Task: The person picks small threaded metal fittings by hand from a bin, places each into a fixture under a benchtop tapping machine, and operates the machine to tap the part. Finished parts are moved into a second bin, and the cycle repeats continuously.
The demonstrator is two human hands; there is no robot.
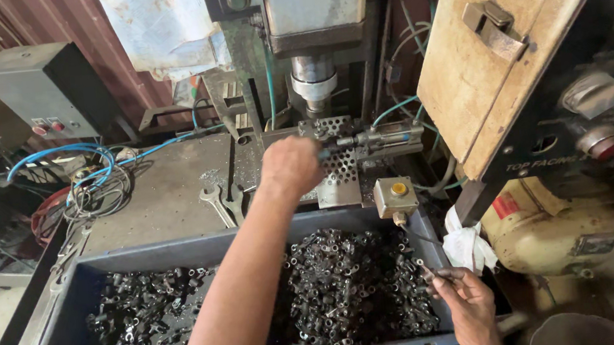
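My left hand (290,168) reaches forward to the fixture under the drill spindle (313,80), with its fingers curled against a perforated metal plate (340,168). Whatever lies in those fingers is hidden. My right hand (471,305) is low at the right, by the corner of a grey crate (179,251). It pinches a small dark metal part (434,274) between the fingertips. The crate is full of several similar dark metal parts (348,288), and my left forearm crosses over them.
Two spanners (223,203) lie on the steel table left of the fixture. A yellow push-button box (397,195) and a pneumatic cylinder (388,141) sit right of it. A white rag (469,247), a wooden panel (505,48), a grey control box (44,89) and blue hoses (57,154) surround the table.
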